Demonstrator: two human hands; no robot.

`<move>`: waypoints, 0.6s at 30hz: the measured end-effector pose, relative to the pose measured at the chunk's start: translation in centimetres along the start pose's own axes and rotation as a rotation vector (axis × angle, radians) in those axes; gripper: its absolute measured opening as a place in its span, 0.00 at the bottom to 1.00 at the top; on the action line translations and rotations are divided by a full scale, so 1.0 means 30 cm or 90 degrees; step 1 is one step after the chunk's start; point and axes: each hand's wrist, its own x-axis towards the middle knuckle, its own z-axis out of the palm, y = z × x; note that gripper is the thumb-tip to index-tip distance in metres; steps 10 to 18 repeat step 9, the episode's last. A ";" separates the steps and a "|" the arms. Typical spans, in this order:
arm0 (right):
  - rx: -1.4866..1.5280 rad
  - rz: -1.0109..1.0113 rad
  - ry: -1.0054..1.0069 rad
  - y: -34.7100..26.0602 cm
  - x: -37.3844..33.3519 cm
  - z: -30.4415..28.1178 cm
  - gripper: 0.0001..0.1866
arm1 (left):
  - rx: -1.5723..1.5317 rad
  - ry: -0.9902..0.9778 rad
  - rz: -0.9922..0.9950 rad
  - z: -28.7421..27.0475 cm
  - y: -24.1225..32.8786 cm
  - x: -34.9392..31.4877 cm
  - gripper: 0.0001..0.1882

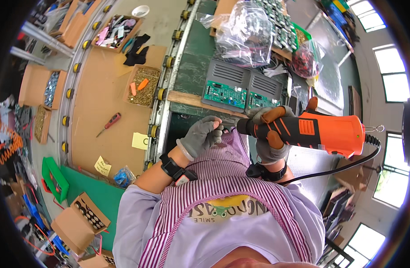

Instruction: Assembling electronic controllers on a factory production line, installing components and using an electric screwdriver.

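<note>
An orange and black electric screwdriver lies level across my front, its nose pointing left and a black cable leaving its rear. My right hand, in a grey glove with bare fingertips, is wrapped round its black front part. Close to the screwdriver's tip, my left hand, gloved the same way, has its fingers curled together; whatever they pinch is too small to make out. Beyond both hands, green circuit boards rest in dark grey plastic housings on the bench.
Clear plastic bags and stacked circuit boards stand at the back. Left of the bench, a roller track borders a brown surface with a box of brass-coloured screws, a red-handled screwdriver and a box of small parts. A wooden strip edges the bench.
</note>
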 end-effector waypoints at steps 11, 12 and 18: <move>0.005 -0.042 -0.034 0.015 0.010 -0.024 0.19 | 0.127 -0.059 -0.019 -0.013 0.017 0.044 0.10; 0.005 -0.042 -0.034 0.015 0.010 -0.024 0.19 | 0.127 -0.059 -0.019 -0.013 0.017 0.044 0.10; 0.005 -0.042 -0.034 0.015 0.010 -0.024 0.19 | 0.127 -0.059 -0.019 -0.013 0.017 0.044 0.10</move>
